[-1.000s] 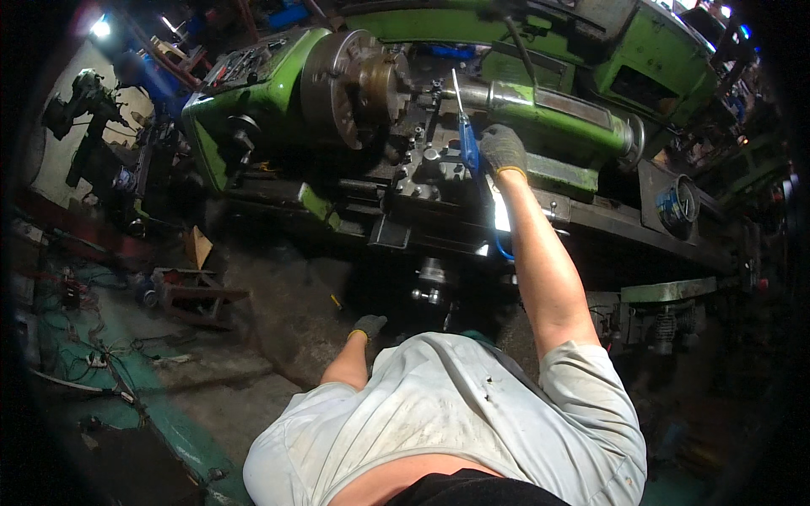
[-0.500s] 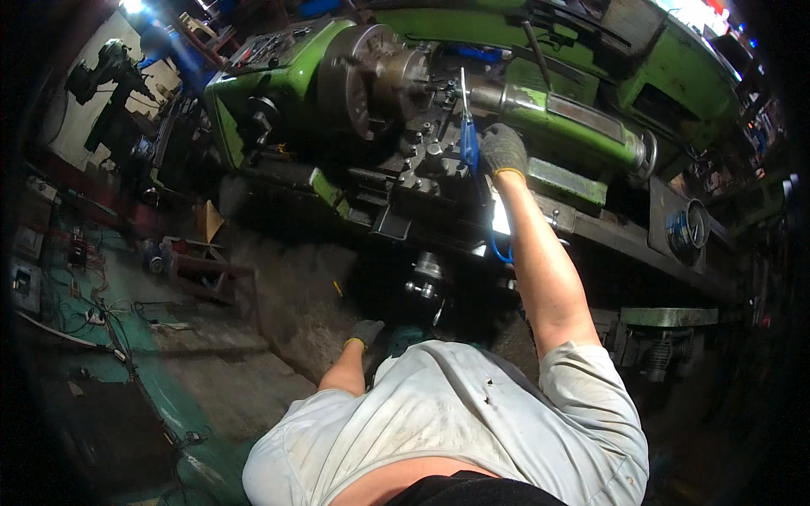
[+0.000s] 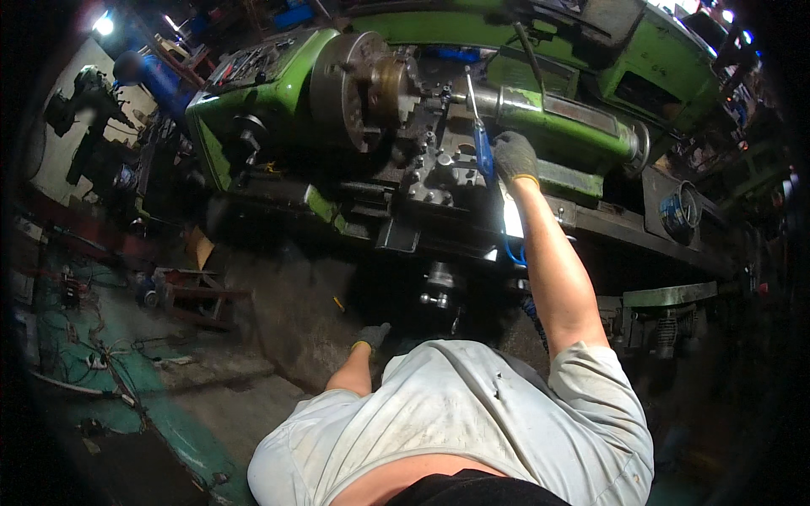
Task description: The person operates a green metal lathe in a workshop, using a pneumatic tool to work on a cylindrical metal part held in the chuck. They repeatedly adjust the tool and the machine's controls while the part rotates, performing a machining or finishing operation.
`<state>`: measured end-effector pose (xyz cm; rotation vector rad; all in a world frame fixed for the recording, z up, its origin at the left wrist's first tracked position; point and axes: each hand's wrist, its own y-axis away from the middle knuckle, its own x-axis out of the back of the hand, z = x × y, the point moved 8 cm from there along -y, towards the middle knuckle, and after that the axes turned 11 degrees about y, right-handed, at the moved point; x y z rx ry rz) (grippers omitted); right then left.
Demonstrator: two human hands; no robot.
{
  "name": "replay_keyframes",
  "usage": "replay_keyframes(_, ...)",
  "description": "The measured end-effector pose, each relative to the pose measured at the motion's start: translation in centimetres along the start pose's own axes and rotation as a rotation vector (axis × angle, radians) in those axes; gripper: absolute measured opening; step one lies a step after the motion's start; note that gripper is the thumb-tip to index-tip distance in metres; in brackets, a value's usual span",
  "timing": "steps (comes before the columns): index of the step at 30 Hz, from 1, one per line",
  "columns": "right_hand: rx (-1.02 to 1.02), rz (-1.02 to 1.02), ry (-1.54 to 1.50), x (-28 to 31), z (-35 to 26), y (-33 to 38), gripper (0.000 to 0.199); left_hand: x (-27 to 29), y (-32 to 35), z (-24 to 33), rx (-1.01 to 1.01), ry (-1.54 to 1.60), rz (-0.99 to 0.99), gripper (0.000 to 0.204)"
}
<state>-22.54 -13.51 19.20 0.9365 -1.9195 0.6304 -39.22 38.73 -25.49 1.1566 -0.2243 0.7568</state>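
My right hand [image 3: 513, 157], in a dark knitted glove with a yellow cuff, is closed round a blue air blow gun [image 3: 483, 153]. The gun's long silver nozzle points away from me, passing in front of the tailstock [image 3: 519, 105] of a green lathe. From the gun a blue hose [image 3: 511, 251] hangs down the lathe's front. Left of the nozzle are the big round chuck [image 3: 346, 93] and, nearer me, the bolted tool post [image 3: 432, 173]. My left hand [image 3: 371, 336], gloved too, hangs low by my body, its fingers stretched out with nothing seen in them.
A handwheel [image 3: 641, 148] ends the tailstock on the right. Lower down, a metal knob assembly [image 3: 436, 295] juts from the carriage front. A coil of blue hose [image 3: 679, 212] sits far right. A low rusty frame [image 3: 198, 299] and loose cables [image 3: 105, 358] lie on the left floor.
My view has shifted a little. The blow gun stays in my right hand, its nozzle leaning slightly more to the left. My left hand has moved slightly to the right in view.
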Motion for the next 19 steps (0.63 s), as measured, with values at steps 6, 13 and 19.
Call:
replay_keyframes(6,-0.071,0.029,-0.030,-0.5,1.7,-0.6,0.030,3.9,-3.7,1.8,-0.232,-0.080,-0.163,0.067)
replay_keyframes(13,-0.178,0.061,-0.025,-0.3,2.1,0.2,0.031,5.9,-7.5,0.2,-0.196,-0.356,-0.292,0.066)
replay_keyframes(19,-0.205,0.102,-0.052,-0.7,2.7,-0.1,0.033,9.4,-9.5,0.7,-0.162,-0.388,-0.235,0.074)
